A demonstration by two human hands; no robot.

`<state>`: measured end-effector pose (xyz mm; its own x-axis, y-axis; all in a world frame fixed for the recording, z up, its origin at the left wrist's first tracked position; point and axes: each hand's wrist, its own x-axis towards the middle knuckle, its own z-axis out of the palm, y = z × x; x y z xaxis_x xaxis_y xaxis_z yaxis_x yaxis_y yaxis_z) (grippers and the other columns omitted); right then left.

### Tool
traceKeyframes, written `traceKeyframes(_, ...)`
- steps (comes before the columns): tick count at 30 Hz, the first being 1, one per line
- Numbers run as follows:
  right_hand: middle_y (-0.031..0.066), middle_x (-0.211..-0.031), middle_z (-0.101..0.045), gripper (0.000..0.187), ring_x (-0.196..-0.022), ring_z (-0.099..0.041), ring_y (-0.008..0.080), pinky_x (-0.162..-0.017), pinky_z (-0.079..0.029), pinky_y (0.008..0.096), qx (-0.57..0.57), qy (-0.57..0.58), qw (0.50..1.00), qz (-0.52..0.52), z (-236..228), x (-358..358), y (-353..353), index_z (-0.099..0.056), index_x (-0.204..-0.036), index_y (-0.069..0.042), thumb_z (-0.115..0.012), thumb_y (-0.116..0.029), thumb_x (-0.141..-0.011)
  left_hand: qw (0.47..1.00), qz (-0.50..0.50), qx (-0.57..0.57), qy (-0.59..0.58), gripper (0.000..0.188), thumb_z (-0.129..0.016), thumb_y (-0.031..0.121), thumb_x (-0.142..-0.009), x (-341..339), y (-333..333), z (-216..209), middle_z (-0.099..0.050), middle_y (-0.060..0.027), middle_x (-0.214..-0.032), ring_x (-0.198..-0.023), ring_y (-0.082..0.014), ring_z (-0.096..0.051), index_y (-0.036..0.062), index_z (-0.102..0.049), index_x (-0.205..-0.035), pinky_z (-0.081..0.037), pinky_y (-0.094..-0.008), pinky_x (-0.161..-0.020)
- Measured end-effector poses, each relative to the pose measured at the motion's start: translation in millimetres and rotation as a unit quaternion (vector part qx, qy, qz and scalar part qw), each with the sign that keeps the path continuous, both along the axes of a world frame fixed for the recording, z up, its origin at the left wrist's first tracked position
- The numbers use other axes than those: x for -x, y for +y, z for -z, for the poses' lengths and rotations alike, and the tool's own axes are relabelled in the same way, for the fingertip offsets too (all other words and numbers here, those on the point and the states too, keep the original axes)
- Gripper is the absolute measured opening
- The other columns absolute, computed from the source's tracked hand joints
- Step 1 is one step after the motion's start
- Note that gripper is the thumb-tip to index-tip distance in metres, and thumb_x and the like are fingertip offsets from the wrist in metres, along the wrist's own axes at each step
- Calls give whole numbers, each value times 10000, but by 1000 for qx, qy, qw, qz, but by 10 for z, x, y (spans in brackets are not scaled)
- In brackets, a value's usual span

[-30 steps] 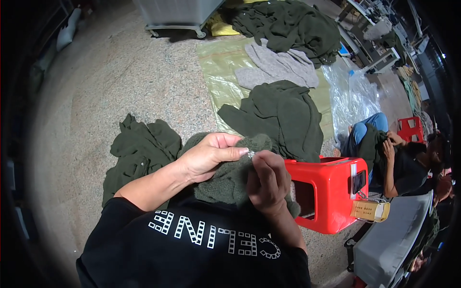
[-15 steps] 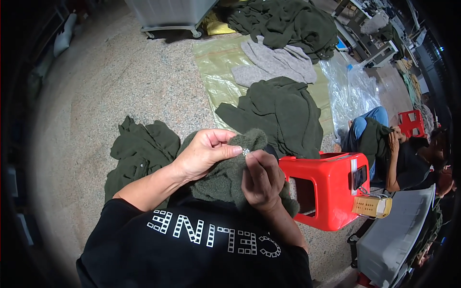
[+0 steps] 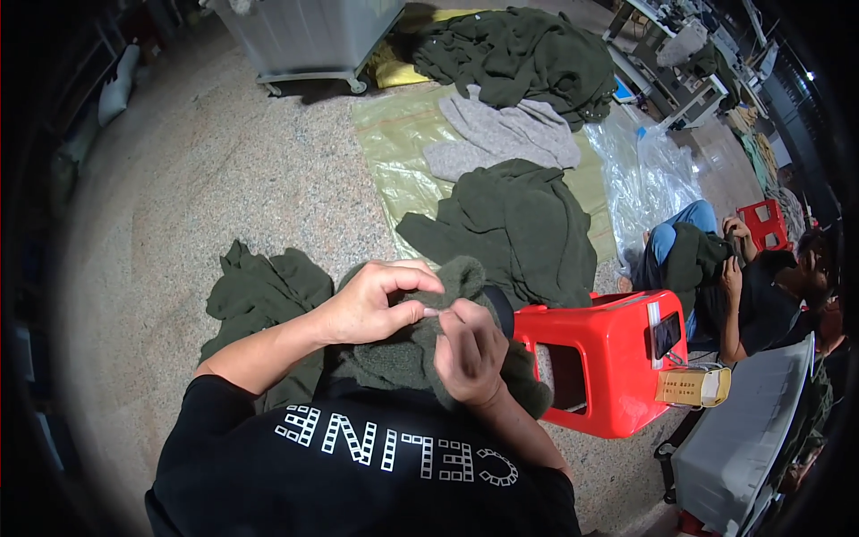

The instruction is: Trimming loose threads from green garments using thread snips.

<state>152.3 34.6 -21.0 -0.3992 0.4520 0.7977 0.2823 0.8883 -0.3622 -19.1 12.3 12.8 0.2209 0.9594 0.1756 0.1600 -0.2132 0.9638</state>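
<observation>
A dark green knit garment [image 3: 394, 362] lies bunched on my lap, a fold of it standing up just beyond my fingers. My left hand [image 3: 376, 302] is closed on this fold, thumb against the fingers. Close against it, my right hand [image 3: 470, 353] is curled in a pinch, its fingertips meeting the left thumb at the knit. Something small and pale shows where the fingertips meet; too little of it is visible to name. My fingers cover most of that spot.
A red plastic stool [image 3: 617, 367] stands close on my right, with a phone [image 3: 667, 334] and a yellow box [image 3: 689, 388] at its side. Green garments lie on the left floor [image 3: 268, 291] and on a sheet [image 3: 385, 170] ahead. A co-worker [image 3: 761, 300] sits at right, handling dark cloth.
Both hands have shifted slightly left and nearer my body. The shiny button that showed between my fingertips is now mostly covered. The view has tilted a little.
</observation>
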Motion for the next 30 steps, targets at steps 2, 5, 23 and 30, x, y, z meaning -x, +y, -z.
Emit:
traceKeyframes(2, 182, -963, -516, 290, -749, -548, 285, -637, -463, 338, 125, 15, 991, -43, -17, -44, -48, -525, -919, -10, -543, 82, -645, 999, 2, -10, 30, 251, -548, -68, -686, 24, 4, -4, -594, -97, -889, -829, -181, -567, -42, -585, -933, -455, -274, -722)
traceKeyframes(5, 212, -1005, -511, 326, -776, -550, 314, -676, -461, 340, 225, 26, 962, -150, -113, -98, 55, -503, -964, -14, -531, 81, -653, 997, 7, -36, 63, 225, -556, -46, -685, 43, -6, 63, -597, -105, -863, -823, -218, -575, -41, -581, -909, -457, -299, -738)
traceKeyframes(23, 103, -868, -577, 193, -818, -572, 152, -715, -451, 248, 412, 56, 898, -144, 58, -44, 151, -543, -870, 45, -558, 82, -681, 980, -96, -76, 154, 204, -495, -97, -667, -50, -86, 184, -578, -117, -803, -719, -241, -581, -22, -549, -849, -456, -290, -645)
traceKeyframes(30, 70, -793, -567, 153, -709, -522, 87, -567, -428, 227, 574, 104, 804, -118, 188, 13, 155, -560, -846, 42, -533, 61, -696, 958, -151, -138, 202, 240, -471, -144, -637, -204, -73, 318, -529, -128, -766, -666, -264, -546, -21, -525, -836, -422, -312, -558)
